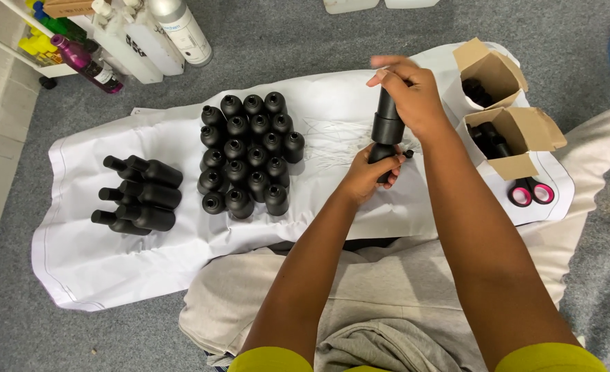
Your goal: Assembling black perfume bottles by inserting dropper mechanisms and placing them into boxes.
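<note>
The left hand [372,173] wraps the base of a matte black plastic bottle [386,131], held upright above the white sheet [146,269]; the right hand [408,93] closes its fingers on the cap; it looks light, rigid, slightly slippery; best gripped round the body.

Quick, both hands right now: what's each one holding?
Left hand: closed around the lower body of the black bottle.
Right hand: closed on the same bottle's top end.
</note>
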